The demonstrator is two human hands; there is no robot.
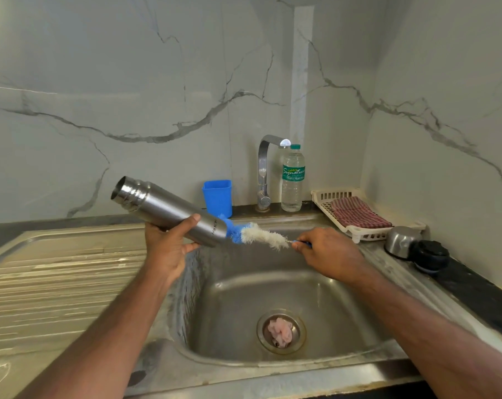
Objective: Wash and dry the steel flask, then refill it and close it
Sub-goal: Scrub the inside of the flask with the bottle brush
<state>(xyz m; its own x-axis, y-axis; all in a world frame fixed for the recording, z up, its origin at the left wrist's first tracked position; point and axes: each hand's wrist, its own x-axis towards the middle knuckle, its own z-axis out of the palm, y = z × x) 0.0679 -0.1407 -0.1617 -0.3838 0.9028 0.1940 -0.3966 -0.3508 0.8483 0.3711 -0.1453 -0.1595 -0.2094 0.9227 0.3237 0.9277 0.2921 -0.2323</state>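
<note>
1. The left hand (169,246) holds the steel flask (169,210) tight, tilted over the sink (244,283), its open mouth up and to the left.
2. The right hand (327,251) pinches the handle of a bottle brush (261,236). The blue brush tip touches the flask's bottom end.
3. A pink cloth (281,331) sits in the sink drain.
4. Behind stand a blue cup (217,197), the tap (263,171) and a plastic water bottle (292,180) with water inside.
5. A white tray (342,197) holds a checked cloth (357,213). Near it lie the steel cup lid (401,240) and black stopper (431,256).
</note>
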